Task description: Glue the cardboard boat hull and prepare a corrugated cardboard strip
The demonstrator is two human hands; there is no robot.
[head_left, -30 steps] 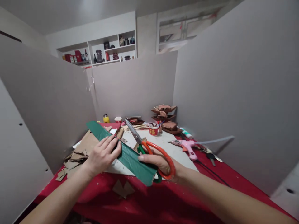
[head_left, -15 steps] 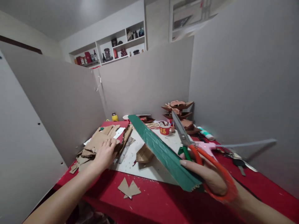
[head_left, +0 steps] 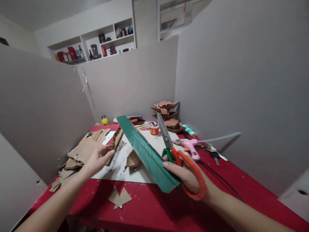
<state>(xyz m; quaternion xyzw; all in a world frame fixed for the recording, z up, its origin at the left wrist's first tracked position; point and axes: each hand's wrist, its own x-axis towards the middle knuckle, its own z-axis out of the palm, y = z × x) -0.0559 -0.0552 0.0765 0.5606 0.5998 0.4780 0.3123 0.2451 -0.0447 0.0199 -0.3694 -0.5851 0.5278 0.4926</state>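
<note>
My right hand holds orange-handled scissors, blades pointing up and away, together with a long green cardboard strip that slants up to the left. Something green sits beside the scissor handles. My left hand is at the right side of a pile of brown cardboard, its thumb and fingers around the edge of a narrow brown cardboard piece. Between the hands, a small folded brown cardboard form rests on the white board, partly behind the green strip.
Pointed cardboard scraps lie near the red table's front edge. A pink glue gun with a cord is at the right, near keys. Behind stand a red cup, stacked brown boat shapes and a yellow bottle.
The view has swung to the right. My left hand has moved from the top of the cardboard pile to the narrow piece at its right edge. My right hand still holds the scissors and strip.
</note>
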